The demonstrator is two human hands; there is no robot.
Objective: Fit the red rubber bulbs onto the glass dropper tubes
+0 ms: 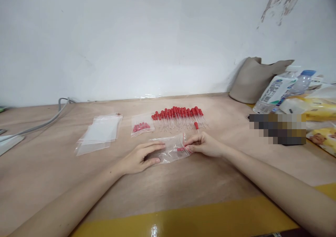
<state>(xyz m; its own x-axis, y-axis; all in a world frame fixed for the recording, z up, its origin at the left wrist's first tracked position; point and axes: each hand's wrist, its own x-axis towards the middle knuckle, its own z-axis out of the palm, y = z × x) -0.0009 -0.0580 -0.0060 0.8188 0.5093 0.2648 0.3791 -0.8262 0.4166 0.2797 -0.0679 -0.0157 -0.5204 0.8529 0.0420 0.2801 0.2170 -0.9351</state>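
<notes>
A clear zip bag [170, 154] lies flat in front of me, its red-lined mouth toward the right. My left hand [144, 156] holds the bag's left end against the table, fingers on the upper edge and thumb on the lower. At the mouth, my right hand [203, 145] is closed in a pinch on a dropper [180, 149], whose red bulb shows inside the bag; its tube is hidden by the fingers. Just beyond that hand lies a single red-bulbed dropper [196, 125]. Behind the bag is a row of red-bulbed droppers [178, 113] with thin clear tubes.
A filled zip bag [141, 126] with several droppers lies left of the row. Farther left is a stack of flat bags [101, 130]. A grey cable [49, 121] crosses the left side. Bottles [275, 90], a grey-brown container [253, 81] and yellow packages [324, 137] stand right.
</notes>
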